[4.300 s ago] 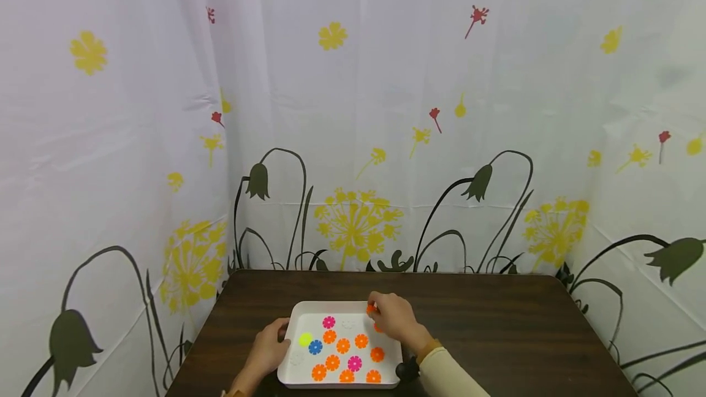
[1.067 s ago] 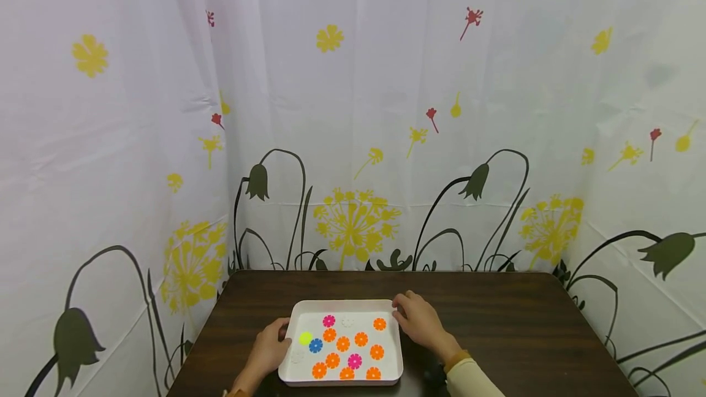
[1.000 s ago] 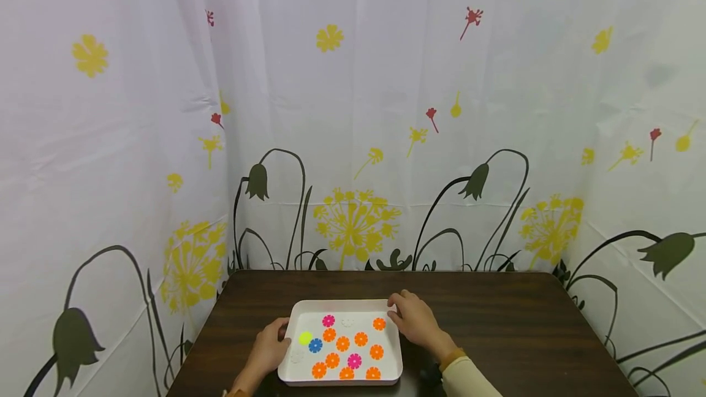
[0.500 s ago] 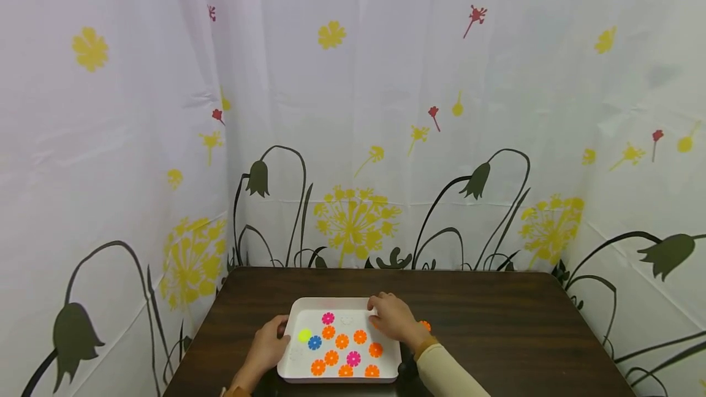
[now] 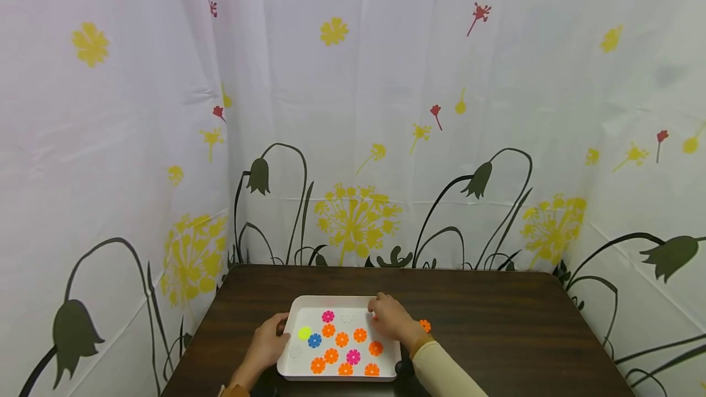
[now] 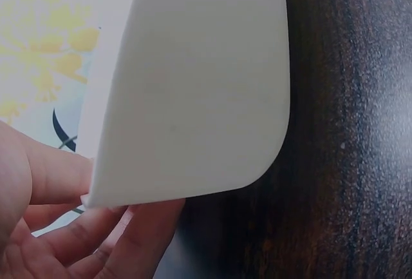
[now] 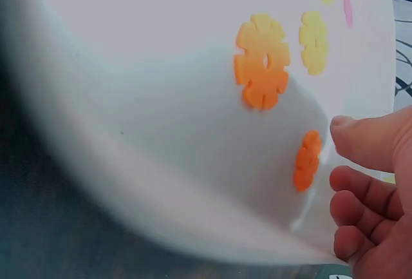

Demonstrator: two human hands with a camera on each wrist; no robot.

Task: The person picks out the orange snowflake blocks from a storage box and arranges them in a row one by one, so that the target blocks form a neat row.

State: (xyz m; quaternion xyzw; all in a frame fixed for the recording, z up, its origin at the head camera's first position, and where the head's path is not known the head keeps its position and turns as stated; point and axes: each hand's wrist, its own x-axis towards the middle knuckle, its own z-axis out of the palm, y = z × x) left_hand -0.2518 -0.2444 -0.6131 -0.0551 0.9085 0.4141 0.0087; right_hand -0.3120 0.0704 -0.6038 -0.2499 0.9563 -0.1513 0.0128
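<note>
My left hand point(image 5: 267, 340) holds the white tray point(image 5: 380, 300) by its left rim. In the left wrist view, the thumb lies at the edge of the tray point(image 6: 199, 86) and the other fingers are underneath. Over the tray's far right corner is my right hand point(image 5: 393, 318). The right wrist view shows its thumb apart from loosely curled fingers point(image 7: 351, 208), close beside an orange notched disc point(image 7: 308, 161) in the tray, with nothing held. Another orange disc point(image 5: 425, 326) is on the table, right of the tray. Several more orange discs point(image 5: 342, 339) are spread over the tray.
Also in the tray are two pink discs point(image 5: 353, 357), a blue disc point(image 5: 314, 340), a yellow disc point(image 5: 305, 332) and pale white discs point(image 5: 347, 318). The dark wooden table point(image 5: 496, 323) extends on both sides. A flower-patterned white curtain point(image 5: 353, 109) hangs behind it.
An orange disc, earlier pinched by my right hand in the tray, now sits on the table to the right. That hand has gone back left over the tray. My left hand keeps its hold.
</note>
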